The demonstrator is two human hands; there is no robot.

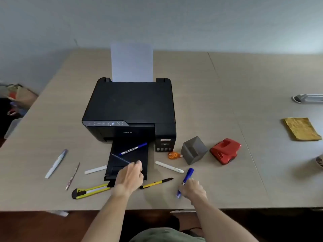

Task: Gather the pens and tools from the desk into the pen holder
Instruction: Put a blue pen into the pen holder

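Note:
The grey square pen holder (193, 151) stands right of the printer. My right hand (193, 189) is shut on a blue marker (187, 175) just above the desk. My left hand (130, 177) pinches a thin blue pen (119, 158) over the printer's output tray. A blue-capped marker (133, 148) lies on that tray. On the desk lie two white markers (169, 166) (95, 169), a yellow pen (156, 183), a yellow box cutter (90, 191), a thin patterned pen (72, 177) and a white pen (56, 163) at far left.
A black printer (129, 109) with upright paper fills the middle of the desk (227, 84). An orange correction tape (173, 155), a red hole punch (225, 151) and a yellow cloth (301, 129) lie to the right. The desk's front edge runs just below my hands.

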